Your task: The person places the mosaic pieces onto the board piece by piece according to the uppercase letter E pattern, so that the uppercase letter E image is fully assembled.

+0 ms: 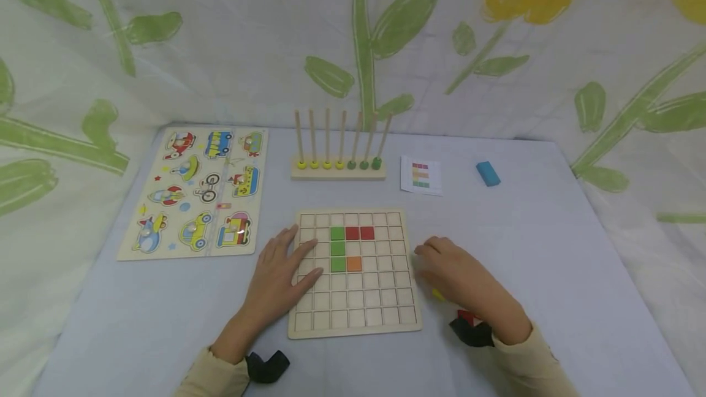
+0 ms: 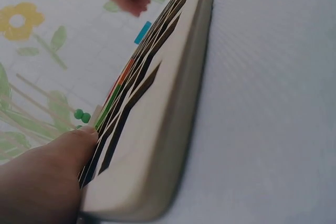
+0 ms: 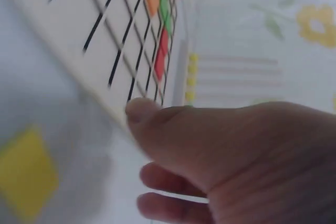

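A square wooden grid board (image 1: 380, 317) lies in front of me in the head view. On it sit several green tiles (image 1: 337, 249) in a column, two red tiles (image 1: 360, 233) along the upper row and one orange tile (image 1: 354, 263). My left hand (image 1: 278, 277) rests with spread fingers on the board's left edge, its thumb over the grid. Just off the right edge is my right hand (image 1: 458, 271), fingers loosely bent; no piece shows in it. A yellow piece (image 3: 29, 171) lies on the table under that hand, and a red piece (image 1: 469, 316) lies beneath its wrist, partly hidden.
Behind the board stands a rack of wooden pegs (image 1: 337, 173) with yellow and green beads. Beside it lie a small card (image 1: 436, 177) with coloured squares and a blue block (image 1: 488, 173). A vehicle picture puzzle (image 1: 195, 201) lies at the left; a flowered sheet (image 1: 248, 35) hangs behind.
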A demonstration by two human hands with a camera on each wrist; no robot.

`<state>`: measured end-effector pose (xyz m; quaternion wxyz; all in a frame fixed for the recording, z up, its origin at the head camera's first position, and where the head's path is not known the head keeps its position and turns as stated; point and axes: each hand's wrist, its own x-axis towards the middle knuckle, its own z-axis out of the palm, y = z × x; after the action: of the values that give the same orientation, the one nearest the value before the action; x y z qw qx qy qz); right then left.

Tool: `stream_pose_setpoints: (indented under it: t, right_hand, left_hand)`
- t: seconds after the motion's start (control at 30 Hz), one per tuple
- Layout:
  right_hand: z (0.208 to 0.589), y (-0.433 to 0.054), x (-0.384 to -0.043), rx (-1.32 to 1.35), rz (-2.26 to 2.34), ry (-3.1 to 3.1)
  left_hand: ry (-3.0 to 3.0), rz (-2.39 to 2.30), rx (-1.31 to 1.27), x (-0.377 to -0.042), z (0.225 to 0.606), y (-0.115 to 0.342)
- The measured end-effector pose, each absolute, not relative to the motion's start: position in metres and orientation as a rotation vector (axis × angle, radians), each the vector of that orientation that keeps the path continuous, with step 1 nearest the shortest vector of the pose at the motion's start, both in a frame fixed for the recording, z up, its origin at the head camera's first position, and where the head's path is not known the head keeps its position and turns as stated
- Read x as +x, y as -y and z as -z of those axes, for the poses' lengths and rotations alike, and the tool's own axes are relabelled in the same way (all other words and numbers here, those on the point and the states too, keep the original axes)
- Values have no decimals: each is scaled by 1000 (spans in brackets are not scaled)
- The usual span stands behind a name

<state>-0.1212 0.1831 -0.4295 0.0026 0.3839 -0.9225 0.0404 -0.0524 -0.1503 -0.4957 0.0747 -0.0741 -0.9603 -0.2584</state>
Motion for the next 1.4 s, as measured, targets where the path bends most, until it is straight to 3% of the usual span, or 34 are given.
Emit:
stream_pose_setpoints:
  t: [0.27,0.43,1.4]
  right_hand:
    - [422,-245,-101,825,-252,3218]
    - [424,-265,-96,733,-276,3308]
    - [433,-288,-98,519,-343,3516]
  left_hand:
    - [2889,757,-222,-53,496,150]
    - [2895,747,-220,-53,496,150]
    - [2909,737,-222,-53,496,150]
